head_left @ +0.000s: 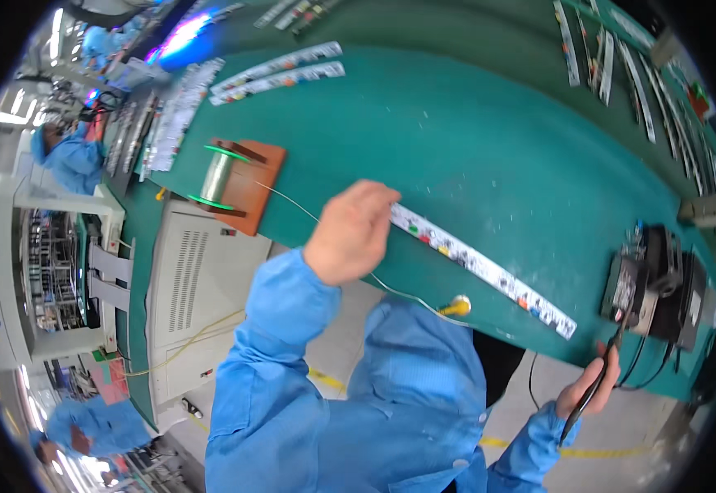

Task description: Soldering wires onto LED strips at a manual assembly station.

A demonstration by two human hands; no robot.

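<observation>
A long narrow white circuit board strip [483,267] with small coloured parts lies slantwise on the green mat. My left hand [354,232] is closed at the strip's left end, fingertips on it. Thin solder wire [292,201] runs from a green-rimmed spool [218,177] on a brown stand [264,187] to this hand. It shows again below the hand; whether the fingers grip it is hidden. At the right edge, my right hand [592,384] grips a black soldering iron [589,396], its front end pointing at the dark soldering station [626,283].
More board strips [280,82] lie at the far left, others [604,70] at the far right. A yellow round-ended piece [456,306] sits by the near mat edge. A white cabinet [197,283] stands left. Co-workers in blue [74,156] are further left.
</observation>
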